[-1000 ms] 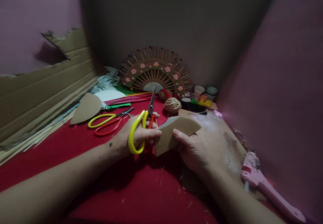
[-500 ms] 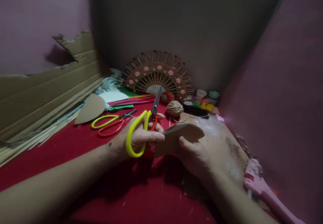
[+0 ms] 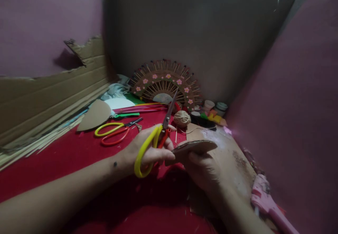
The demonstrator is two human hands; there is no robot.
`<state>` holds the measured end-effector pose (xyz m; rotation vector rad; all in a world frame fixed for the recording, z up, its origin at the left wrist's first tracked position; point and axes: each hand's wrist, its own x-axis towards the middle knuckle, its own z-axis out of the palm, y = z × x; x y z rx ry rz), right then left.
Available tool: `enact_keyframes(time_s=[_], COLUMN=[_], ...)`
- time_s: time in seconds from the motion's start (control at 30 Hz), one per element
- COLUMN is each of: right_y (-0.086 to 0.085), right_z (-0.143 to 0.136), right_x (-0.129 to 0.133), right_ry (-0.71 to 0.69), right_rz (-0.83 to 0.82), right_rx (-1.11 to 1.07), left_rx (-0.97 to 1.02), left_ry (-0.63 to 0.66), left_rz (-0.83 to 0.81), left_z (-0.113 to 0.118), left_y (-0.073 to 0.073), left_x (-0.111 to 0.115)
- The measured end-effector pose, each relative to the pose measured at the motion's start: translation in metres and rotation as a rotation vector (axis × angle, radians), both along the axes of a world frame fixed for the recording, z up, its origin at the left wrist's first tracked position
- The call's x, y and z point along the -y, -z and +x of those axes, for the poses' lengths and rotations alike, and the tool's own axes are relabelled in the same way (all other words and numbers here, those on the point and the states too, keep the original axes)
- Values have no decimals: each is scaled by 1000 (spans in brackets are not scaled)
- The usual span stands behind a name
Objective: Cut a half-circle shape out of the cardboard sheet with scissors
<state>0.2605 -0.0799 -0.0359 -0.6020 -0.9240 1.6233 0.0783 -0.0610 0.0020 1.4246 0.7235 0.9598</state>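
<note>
My left hand (image 3: 155, 147) is closed around scissors (image 3: 148, 153) with yellow and red handles, their blades together and pointing up and away. Its thumb also touches the near-left edge of a piece of cardboard (image 3: 195, 146) with a curved rim. My right hand (image 3: 202, 169) grips that cardboard from the right, thumb along its near face and the other fingers hidden beneath. The piece is tilted nearly edge-on. Beyond the hands sit a ball of twine (image 3: 182, 119) and a decorated fan (image 3: 165, 86) of sticks with pink flowers.
A second pair of scissors (image 3: 113, 132) lies at left, near a cut cardboard piece (image 3: 95, 116). Thin sticks (image 3: 34, 144) line the left wall. A pink glue gun (image 3: 266, 202) rests at right beside a cardboard sheet (image 3: 232, 163). Small paint pots (image 3: 208, 105) stand at the back.
The cardboard piece has tipped from showing its face to nearly edge-on. Both hands sit slightly lower in view, still holding the same things. The view has shifted a little.
</note>
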Motion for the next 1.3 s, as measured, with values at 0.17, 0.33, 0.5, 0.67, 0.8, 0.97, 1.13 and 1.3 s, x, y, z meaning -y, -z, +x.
enact_keyframes(time_s=[0.17,0.33,0.5,0.67,0.8,0.97,1.13,1.3], right_y=[-8,-8,-24,-26,-15,-12,-9,-10], right_z=[3,6,4,-3,-1,-5,-13,-6], right_x=[0,-3,5,14,10,7,7,2], right_ry=[51,71,252,314,416,131,50,209], right_rz=[126,245,469,650,448,-85,-151,-88], right_rx=[31,59,257,810,667,356,75,5], left_rx=[-190,-313,-232,-24,-4,-112,-149,-145], left_ry=[-73,-156,-217,-34,-86,-102,-98,-104], left_rz=[274,386,21,-192,-177,-32,-27,-59], left_z=[-5,-6,-2,-2,-4,-5,-5,-3], left_y=[9,10,12,23,17,1,-2,-7], left_x=[1,-1,-8,-16,-15,-10,-5,-4])
